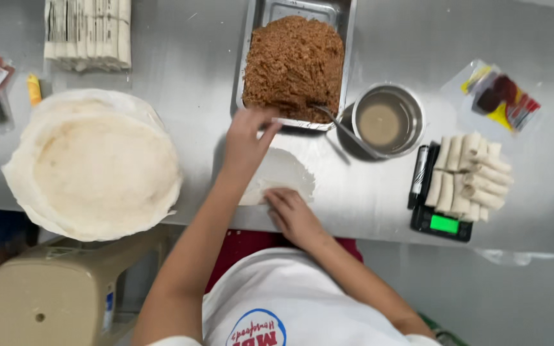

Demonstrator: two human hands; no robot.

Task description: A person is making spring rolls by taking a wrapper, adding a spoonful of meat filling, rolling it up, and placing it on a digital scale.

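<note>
My left hand (246,138) pinches filling at one tray (296,64); my right hand (293,214) lies flat, open, on one wrapper (283,173) (near the surface's front edge).

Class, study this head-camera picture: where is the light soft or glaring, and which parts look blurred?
Head view: even, soft overhead light on the steel table, with only faint sheen, no harsh glare; a small shadow beside the metal bowl; the left hand is slightly motion-blurred; edges of the frame look softer.
</note>
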